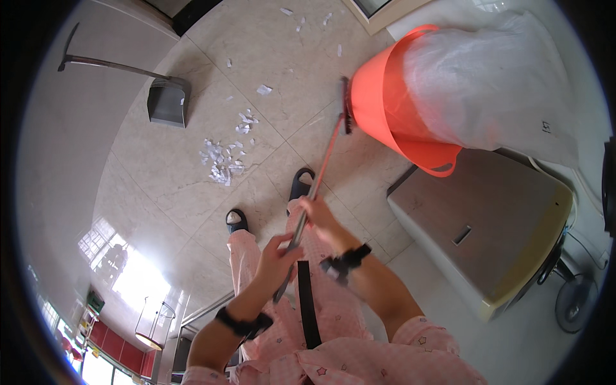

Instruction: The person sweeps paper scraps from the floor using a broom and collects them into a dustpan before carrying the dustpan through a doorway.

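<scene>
A long-handled broom is held slantwise across my body. My right hand (317,216) grips the middle of its handle (328,156), and my left hand (279,260) is around the upper end, slightly blurred. The broom head (345,106) stands at the side of an orange plastic tub, bristles on the floor. Torn white paper scraps (221,161) lie in a heap left of the broom, with a smaller cluster (246,122) just beyond. One larger scrap (264,90) and several small bits are scattered farther off. A grey dustpan (167,103) rests by the left wall, with a scrap at its inside edge.
The orange tub (370,91) holds a big translucent plastic bag (486,82). Beside it stands a grey-topped appliance or cabinet (481,221) with cables at its back. A glossy wall (62,168) curves along the left. A door frame (370,19) is at the top.
</scene>
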Demonstrator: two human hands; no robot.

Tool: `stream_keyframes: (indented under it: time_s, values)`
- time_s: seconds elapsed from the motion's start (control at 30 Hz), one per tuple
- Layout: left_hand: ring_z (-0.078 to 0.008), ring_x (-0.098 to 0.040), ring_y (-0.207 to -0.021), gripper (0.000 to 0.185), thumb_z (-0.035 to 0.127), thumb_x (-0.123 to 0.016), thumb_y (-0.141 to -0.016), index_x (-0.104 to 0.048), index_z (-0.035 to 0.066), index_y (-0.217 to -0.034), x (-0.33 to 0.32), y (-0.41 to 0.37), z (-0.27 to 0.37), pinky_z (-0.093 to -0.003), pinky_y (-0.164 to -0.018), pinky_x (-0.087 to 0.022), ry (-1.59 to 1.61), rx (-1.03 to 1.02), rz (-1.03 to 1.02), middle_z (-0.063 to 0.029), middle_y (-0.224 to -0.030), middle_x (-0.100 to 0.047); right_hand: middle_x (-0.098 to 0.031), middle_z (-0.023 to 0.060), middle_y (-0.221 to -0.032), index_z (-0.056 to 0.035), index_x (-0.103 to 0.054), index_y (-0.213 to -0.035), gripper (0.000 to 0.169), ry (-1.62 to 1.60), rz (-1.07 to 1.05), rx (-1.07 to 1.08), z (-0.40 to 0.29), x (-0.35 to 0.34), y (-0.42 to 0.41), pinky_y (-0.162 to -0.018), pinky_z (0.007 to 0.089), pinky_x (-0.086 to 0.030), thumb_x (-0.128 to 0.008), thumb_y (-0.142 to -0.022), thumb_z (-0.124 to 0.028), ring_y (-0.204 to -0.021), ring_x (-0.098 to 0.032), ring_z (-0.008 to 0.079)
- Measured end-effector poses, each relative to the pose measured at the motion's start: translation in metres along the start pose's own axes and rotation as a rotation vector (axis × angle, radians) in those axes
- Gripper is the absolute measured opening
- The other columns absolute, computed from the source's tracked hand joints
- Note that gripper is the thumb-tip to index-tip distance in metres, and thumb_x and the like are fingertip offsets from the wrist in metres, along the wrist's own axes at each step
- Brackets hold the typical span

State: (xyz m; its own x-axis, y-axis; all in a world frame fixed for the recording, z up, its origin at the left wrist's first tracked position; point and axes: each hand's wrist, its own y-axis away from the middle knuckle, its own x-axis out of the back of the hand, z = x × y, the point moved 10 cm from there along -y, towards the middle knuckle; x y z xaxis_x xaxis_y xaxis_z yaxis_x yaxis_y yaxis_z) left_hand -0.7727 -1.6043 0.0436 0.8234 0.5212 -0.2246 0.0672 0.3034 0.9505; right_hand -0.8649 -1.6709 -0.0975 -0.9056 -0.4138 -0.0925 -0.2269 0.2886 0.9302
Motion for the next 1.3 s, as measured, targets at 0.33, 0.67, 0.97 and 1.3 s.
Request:
stream_keyframes:
  time_s: [0.33,0.67,0.97,1.3]
  values:
    - [-0.0102,-0.045,-0.037,0.044,0.007,-0.059,-0.074,-0.043,0.000,-0.114,0.059,0.042,0.080,-0.0219,-0.032,-0.034,-0.219,-0.057,0.337,-0.0090,-0.069,-0.056,-0.043,0.0063,-0.055,-0.0027,-0.038,-0.086,0.025,-0.297,-0.379,0.003,-0.055,-0.139,-0.006,-0.034,0.0272,-0.032,-0.047,-0.082,-0.026,-0.038,-0.040,0.0142]
    - [-0.0079,-0.047,-0.042,0.036,0.013,-0.055,-0.081,-0.044,0.002,-0.114,-0.040,-0.019,0.177,-0.0209,-0.035,-0.033,0.079,-0.178,0.060,-0.0079,-0.076,-0.059,-0.048,0.0067,-0.062,0.0009,-0.044,-0.080,0.025,0.070,0.035,0.223,-0.232,0.004,-0.026,-0.038,0.0260,-0.039,-0.050,-0.077,-0.024,-0.046,-0.048,0.0119]
    - [-0.0101,-0.048,-0.041,0.034,0.015,-0.054,-0.081,-0.048,0.001,-0.112,-0.063,-0.177,0.255,-0.0215,-0.034,-0.034,0.267,-0.091,-0.067,-0.0072,-0.074,-0.059,-0.040,0.0023,-0.056,-0.0093,-0.042,-0.065,0.021,0.161,-0.107,-0.060,-0.300,0.045,-0.159,-0.044,0.0269,-0.036,-0.045,-0.080,-0.024,-0.048,-0.040,0.0118]
    - [-0.0114,-0.047,-0.038,0.038,0.004,-0.056,-0.078,-0.043,0.000,-0.114,0.067,0.018,0.264,-0.0226,-0.033,-0.035,0.089,0.030,0.190,-0.0096,-0.071,-0.058,-0.049,0.0042,-0.050,-0.0032,-0.047,-0.070,0.028,0.046,-0.423,-0.097,-0.265,-0.153,-0.042,-0.036,0.0233,-0.037,-0.047,-0.086,-0.027,-0.039,-0.048,0.0112]
